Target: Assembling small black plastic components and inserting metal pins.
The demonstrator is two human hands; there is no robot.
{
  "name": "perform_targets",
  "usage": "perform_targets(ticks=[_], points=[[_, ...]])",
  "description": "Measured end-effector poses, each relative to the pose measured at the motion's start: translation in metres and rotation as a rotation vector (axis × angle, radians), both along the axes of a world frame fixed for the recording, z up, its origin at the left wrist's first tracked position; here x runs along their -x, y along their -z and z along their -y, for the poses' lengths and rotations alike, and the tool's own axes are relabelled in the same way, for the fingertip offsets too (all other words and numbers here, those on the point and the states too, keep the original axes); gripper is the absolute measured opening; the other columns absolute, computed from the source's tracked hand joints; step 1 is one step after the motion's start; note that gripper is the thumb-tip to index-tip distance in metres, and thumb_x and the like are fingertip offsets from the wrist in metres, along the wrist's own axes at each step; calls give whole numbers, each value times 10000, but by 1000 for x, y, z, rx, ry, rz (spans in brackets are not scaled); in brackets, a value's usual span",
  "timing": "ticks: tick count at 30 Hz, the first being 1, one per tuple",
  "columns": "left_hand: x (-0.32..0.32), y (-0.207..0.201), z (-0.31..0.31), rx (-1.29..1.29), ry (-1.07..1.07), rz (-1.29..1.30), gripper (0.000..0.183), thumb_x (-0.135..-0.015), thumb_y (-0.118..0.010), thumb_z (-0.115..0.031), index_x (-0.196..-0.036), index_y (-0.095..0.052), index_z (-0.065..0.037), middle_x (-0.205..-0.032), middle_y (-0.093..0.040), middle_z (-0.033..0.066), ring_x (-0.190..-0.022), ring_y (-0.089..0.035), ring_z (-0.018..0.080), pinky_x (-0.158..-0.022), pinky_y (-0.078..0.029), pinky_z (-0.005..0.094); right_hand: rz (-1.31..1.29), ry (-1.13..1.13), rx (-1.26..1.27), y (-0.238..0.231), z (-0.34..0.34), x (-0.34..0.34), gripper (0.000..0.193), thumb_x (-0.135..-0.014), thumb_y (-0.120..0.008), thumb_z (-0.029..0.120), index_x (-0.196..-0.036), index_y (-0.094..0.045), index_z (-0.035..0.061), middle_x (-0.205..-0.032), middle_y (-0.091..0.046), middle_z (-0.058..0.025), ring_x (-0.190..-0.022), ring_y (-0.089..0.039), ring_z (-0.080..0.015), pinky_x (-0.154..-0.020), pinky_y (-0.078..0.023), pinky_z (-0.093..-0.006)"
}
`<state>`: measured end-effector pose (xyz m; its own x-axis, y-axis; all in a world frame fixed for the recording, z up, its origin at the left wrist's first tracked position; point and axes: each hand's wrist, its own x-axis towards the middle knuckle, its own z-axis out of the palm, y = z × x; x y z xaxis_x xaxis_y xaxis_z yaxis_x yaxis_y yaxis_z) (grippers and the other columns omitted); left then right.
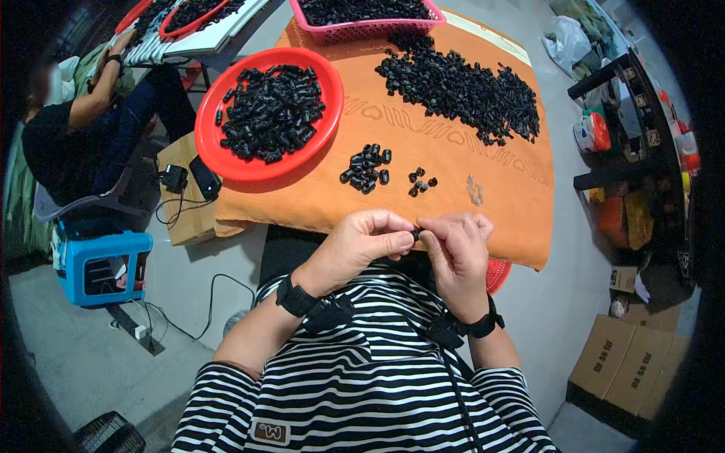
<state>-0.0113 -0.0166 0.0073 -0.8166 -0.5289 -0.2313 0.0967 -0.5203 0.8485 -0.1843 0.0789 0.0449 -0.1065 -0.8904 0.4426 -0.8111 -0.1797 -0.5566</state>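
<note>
My left hand (pixel 361 243) and my right hand (pixel 458 245) meet at the near edge of the orange-covered table (pixel 310 208). Between their fingertips they pinch a small black plastic part (pixel 415 233), mostly hidden by the fingers. Just beyond lies a small group of black cylindrical parts (pixel 365 167), with a few smaller black pieces (pixel 421 182) to its right. Further right is a little cluster of pale, clear bits (pixel 474 189). A red round tray (pixel 330 140) heaped with black cylinders stands at the table's left side.
A wide pile of small black pieces (pixel 468 94) covers the far right of the table, below a pink basket (pixel 377 30) full of black parts. At left, another person (pixel 72 121) sits by a second table. A blue stool (pixel 106 245) and cables stand on the floor; cardboard boxes (pixel 627 362) are at right.
</note>
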Motion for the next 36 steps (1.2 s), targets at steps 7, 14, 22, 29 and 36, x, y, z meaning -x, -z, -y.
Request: perform_targets(ticks=[7, 14, 22, 29, 36], points=[[-2, -5, -4, -156, -4, -57, 200, -998, -667, -151, -1119, -688, 7, -975, -719, 58, -860, -667, 101, -794, -553, 249, -148, 4, 30, -6, -4, -4, 222, -868, -708, 19, -1082, -699, 79, -865, -652, -34, -808, -595, -205, -838, -320, -393], [-2, -9, -5, -131, -12, -53, 190, -1001, -665, -156, -1094, -692, 7, -953, -711, 53, -847, -659, 101, -791, -550, 249, 58, -45, -18, -7, -4, -2, 225, -860, -714, 34, -1079, -701, 81, -871, -642, -37, -821, -588, -209, -837, -318, -389], [-5, -9, -3, -136, 4, -58, 228, -1007, -661, -218, -1059, -715, -3, -947, -693, 23, -856, -630, 81, -788, -524, 236, 15, -33, -66, -7, -3, -3, 252, -839, -750, 72, -1087, -717, 98, -874, -622, -36, -841, -601, -205, -857, -316, -402], [-6, -8, -6, -335, -32, -36, 224, -1013, -640, -211, -1075, -710, -7, -981, -705, 41, -908, -674, 107, -831, -551, 245, -215, -89, -11, -15, -3, -5, 339, -799, -808, 194, -1099, -701, 78, -890, -634, -33, -834, -608, -200, -886, -323, -422], [-4, -11, -9, -398, -24, -73, 267, -1047, -594, -257, -1125, -678, -17, -1052, -690, 42, -944, -677, 105, -875, -573, 274, -340, -22, 70, -6, -3, -9, 448, -753, -848, 279, -1126, -687, 90, -894, -639, -13, -806, -608, -176, -908, -330, -430]])
